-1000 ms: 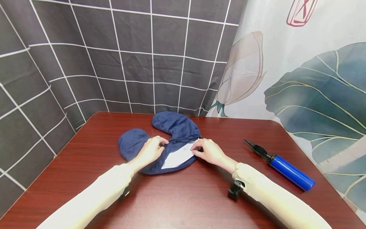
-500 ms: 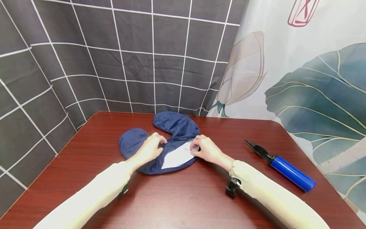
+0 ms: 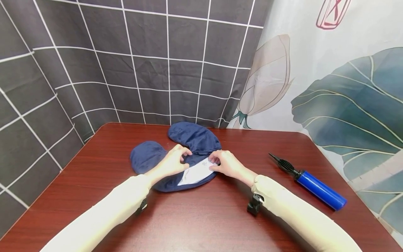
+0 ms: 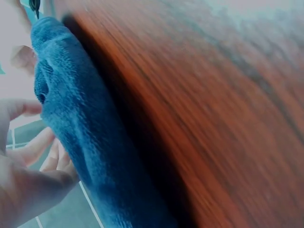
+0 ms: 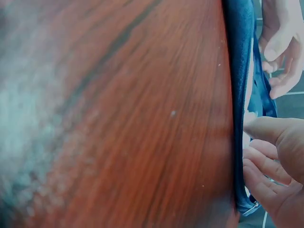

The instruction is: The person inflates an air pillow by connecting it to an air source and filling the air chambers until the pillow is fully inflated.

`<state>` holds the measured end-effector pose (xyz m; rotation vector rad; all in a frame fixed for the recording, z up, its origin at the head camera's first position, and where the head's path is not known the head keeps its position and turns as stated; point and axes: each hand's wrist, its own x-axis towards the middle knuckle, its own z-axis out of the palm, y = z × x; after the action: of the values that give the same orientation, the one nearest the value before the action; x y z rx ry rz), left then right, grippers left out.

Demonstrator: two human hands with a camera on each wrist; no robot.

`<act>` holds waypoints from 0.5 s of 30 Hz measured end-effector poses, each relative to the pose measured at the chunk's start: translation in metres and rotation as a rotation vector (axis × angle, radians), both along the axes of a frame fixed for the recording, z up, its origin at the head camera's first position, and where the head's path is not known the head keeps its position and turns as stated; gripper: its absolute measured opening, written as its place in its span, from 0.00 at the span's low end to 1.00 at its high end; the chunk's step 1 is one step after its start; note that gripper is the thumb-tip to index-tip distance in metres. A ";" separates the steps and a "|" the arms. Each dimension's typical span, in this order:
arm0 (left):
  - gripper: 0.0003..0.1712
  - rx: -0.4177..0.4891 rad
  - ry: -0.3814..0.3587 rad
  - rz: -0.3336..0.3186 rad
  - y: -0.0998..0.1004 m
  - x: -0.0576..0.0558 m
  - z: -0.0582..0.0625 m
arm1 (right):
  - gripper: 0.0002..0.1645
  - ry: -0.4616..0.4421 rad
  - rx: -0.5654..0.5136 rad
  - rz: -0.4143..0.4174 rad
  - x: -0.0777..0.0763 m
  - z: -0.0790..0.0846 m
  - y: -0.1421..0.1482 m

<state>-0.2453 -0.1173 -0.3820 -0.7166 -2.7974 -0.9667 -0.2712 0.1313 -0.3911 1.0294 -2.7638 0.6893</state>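
A navy, U-shaped plush neck pillow point(image 3: 195, 135) lies flat on the table, its slit showing a white inside point(image 3: 196, 173). My left hand point(image 3: 171, 161) is over the middle of the pillow, thumb and fingers spread apart by the slit's left part. Nothing shows between them. At the slit's right end is my right hand point(image 3: 230, 164), its bent fingertips touching the white inside. In the right wrist view the thumb point(image 5: 266, 129) stands apart from the other fingers. In the left wrist view the blue plush side point(image 4: 80, 114) partly hides the fingers behind it.
A blue hand pump point(image 3: 321, 189) with a black nozzle lies on the right of the red-brown wooden table point(image 3: 201, 224). A dark grid-patterned curtain point(image 3: 151, 70) hangs behind, and a white flower-printed one point(image 3: 302, 70) to the right.
My left hand has shifted right along the slit, over part of the white inside. The right hand stays at the slit's right end with only slight finger movement. The pillow barely moves.
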 end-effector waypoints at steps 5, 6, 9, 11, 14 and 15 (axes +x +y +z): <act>0.26 -0.040 -0.041 -0.044 0.001 -0.003 -0.002 | 0.15 0.013 0.021 0.011 -0.001 -0.001 0.002; 0.27 -0.052 -0.052 -0.048 0.001 -0.003 -0.002 | 0.15 0.013 0.024 0.017 -0.002 -0.002 0.003; 0.29 -0.086 -0.065 -0.060 0.002 -0.004 -0.003 | 0.16 -0.024 0.016 0.024 -0.005 -0.003 0.004; 0.30 -0.095 -0.067 -0.061 0.002 -0.004 -0.003 | 0.16 -0.052 0.007 0.036 -0.007 -0.003 0.004; 0.31 -0.089 -0.078 -0.044 0.001 -0.004 -0.005 | 0.14 -0.093 -0.006 0.049 -0.010 -0.002 0.003; 0.32 -0.083 -0.086 -0.035 0.000 -0.004 -0.005 | 0.14 -0.102 -0.010 0.051 -0.011 -0.001 0.002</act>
<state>-0.2489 -0.1169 -0.3875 -0.7546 -2.9243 -0.9124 -0.2824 0.1337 -0.3925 1.0968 -2.8250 0.7824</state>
